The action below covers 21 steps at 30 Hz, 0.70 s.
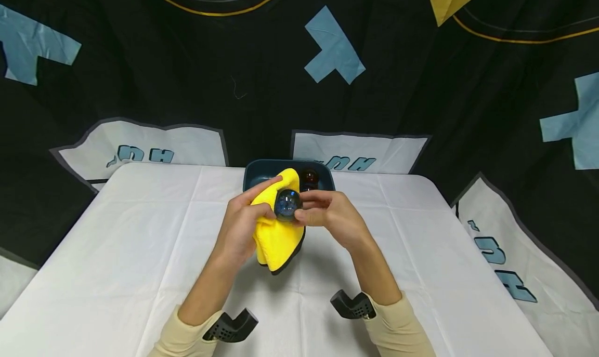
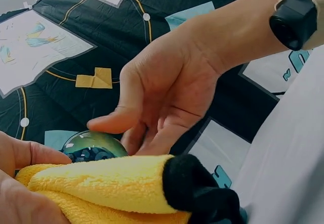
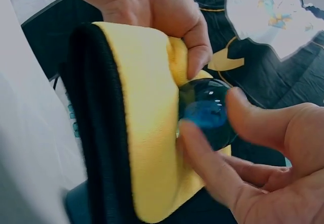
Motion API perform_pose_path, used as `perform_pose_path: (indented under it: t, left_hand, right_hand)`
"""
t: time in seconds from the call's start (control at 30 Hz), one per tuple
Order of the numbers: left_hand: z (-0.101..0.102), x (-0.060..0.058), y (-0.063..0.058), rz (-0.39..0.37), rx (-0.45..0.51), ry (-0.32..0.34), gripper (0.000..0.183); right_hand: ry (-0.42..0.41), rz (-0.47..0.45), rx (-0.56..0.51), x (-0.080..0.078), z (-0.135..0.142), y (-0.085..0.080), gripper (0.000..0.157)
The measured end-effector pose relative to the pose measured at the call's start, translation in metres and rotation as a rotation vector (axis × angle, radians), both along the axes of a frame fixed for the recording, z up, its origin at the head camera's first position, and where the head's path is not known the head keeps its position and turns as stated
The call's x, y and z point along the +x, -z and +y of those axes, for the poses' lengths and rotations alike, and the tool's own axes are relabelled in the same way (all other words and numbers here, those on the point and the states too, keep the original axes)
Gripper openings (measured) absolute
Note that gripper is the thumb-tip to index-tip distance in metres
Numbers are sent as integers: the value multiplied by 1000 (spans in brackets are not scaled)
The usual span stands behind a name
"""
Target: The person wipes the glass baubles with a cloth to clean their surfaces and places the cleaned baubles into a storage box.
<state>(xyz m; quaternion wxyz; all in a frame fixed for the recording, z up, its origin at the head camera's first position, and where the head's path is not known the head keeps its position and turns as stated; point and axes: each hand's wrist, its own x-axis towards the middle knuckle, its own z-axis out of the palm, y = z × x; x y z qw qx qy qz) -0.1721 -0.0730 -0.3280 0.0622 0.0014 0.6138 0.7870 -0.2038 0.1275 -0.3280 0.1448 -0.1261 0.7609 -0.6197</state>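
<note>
A clear, dark bluish glass ball [image 1: 287, 205] is held up over the table, against a yellow cloth [image 1: 280, 245] with a black edge. My left hand [image 1: 238, 224] grips the cloth, its thumb lying beside the ball. From the other side my right hand [image 1: 334, 216] pinches the ball between thumb and fingers, as the right wrist view shows with the ball [image 3: 205, 110] between the fingertips. In the left wrist view the cloth [image 2: 106, 183] covers the lower part of the ball [image 2: 93, 145].
Behind the hands a dark teal tray [image 1: 255, 170] stands on the white-covered table [image 1: 140, 242]. Inside its right part lie dark red glass balls [image 1: 309, 177], partly hidden. A black printed cloth [image 1: 262, 76] hangs beyond the table's far edge.
</note>
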Motion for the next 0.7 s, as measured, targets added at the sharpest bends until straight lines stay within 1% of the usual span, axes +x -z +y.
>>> perform_pose_path:
  t: [0.07, 0.17, 0.23, 0.3, 0.4, 0.53, 0.63, 0.7]
  left_hand:
    - [-2, 1, 0, 3, 5, -9, 63]
    - [-4, 0, -2, 11, 13, -17, 62]
    - [-4, 0, -2, 17, 22, -14, 62]
    - [-4, -1, -2, 19, 30, -9, 62]
    - [-5, -1, -1, 16, 37, -3, 62]
    - [-4, -1, 1, 8, 41, 7, 62]
    - [-3, -1, 1, 8, 27, 13, 62]
    - [-2, -1, 1, 6, 12, 6, 62]
  right_hand:
    - [-7, -13, -2, 0, -2, 0, 39]
    - [-10, -1, -19, 0, -6, 1, 39]
    - [13, 29, -28, 1, -8, 1, 42]
    - [24, 59, -45, 1, -10, 1, 46]
    - [33, 90, -39, 2, -10, 0, 50]
    - [10, 78, -18, 1, -6, -1, 53]
    - [10, 58, 3, 0, -4, -1, 57]
    - [13, 37, 10, -1, -3, 0, 54]
